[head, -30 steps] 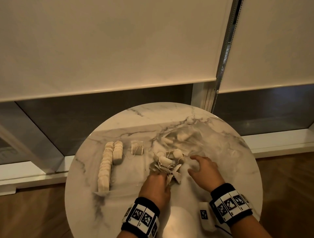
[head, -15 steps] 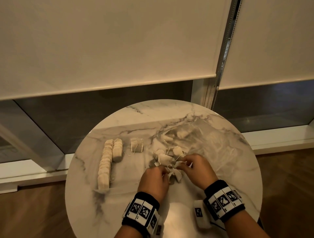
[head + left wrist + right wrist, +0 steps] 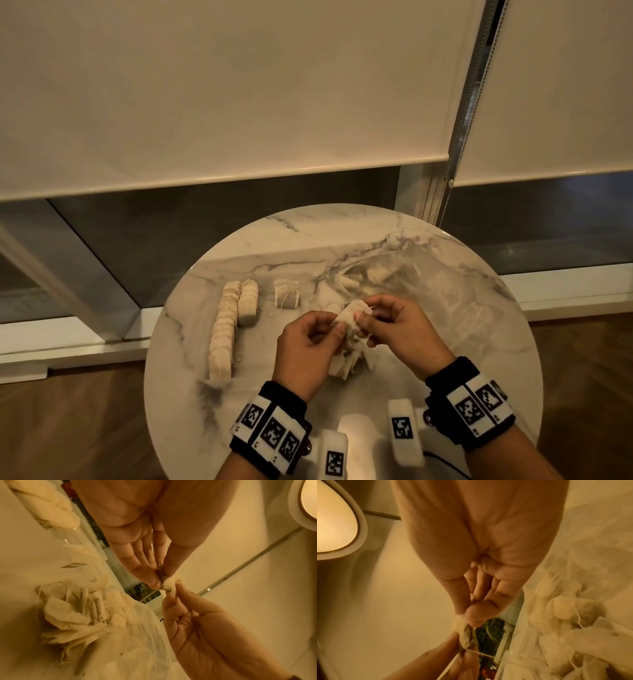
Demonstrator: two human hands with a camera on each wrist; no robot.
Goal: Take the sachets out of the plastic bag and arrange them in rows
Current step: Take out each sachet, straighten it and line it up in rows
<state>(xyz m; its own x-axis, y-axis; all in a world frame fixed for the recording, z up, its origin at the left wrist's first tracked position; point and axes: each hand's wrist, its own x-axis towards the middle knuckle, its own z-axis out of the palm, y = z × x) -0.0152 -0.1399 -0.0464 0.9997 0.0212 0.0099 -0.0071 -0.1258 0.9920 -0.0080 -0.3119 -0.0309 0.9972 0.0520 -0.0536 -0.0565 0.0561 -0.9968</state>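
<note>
**Two hands pinching one sachet above the heap**

Both my hands are holding a single sachet [image 3: 352, 313] raised just above the round marble table [image 3: 479, 359], at the centre of the head view. My left hand [image 3: 306, 346] is pinching its near-left corner between thumb and fingertips [image 3: 152, 581], and my right hand [image 3: 399, 329] is gripping its far-right end the same way, thumb pressing against the curled fingers [image 3: 475, 615]. A thin string [image 3: 481, 653] is trailing from the sachet across my left fingers.

Directly under my hands a loose heap of sachets [image 3: 349, 359] is lying on the table, tangled in strings. Right of and behind it the clear plastic bag [image 3: 428, 284] is sprawling, with a few sachets showing through it.

At centre left of the frame a long row of sachets [image 3: 224, 329] is standing on edge, a shorter row [image 3: 247, 301] touching its right side, and one lone sachet [image 3: 287, 294] is sitting just right of those, apart from them.
</note>
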